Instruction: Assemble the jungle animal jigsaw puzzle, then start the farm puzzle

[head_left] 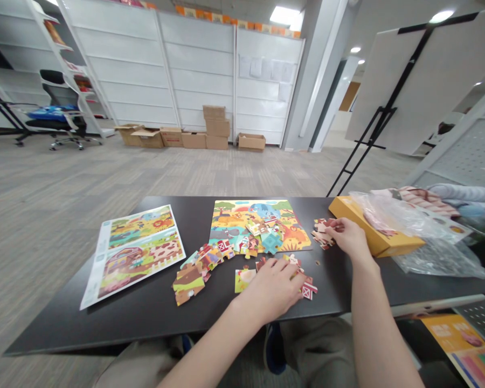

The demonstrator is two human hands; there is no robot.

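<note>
My left hand (275, 286) lies palm down with fingers stretched over several jigsaw pieces near the table's front edge. A piece with a red-and-white barn door (308, 291) sticks out past its fingertips, and a green-and-yellow piece (243, 280) lies by its wrist side. Further right, the fingers of my right hand (348, 236) pinch a brown-and-pink puzzle piece (323, 234) at a small cluster of similar pieces. An animal-picture puzzle board (231, 215) lies between and beyond the hands, with loose pieces on its front part. More loose pieces (189, 280) trail off to the left.
A printed picture sheet (139, 250) lies at the left of the black table (117, 328). Beside my right hand stands a yellow box (355, 221), with clear plastic wrapping (412, 215) over it. A whiteboard stand (382, 118) is behind, cardboard boxes (194, 139) along the far wall.
</note>
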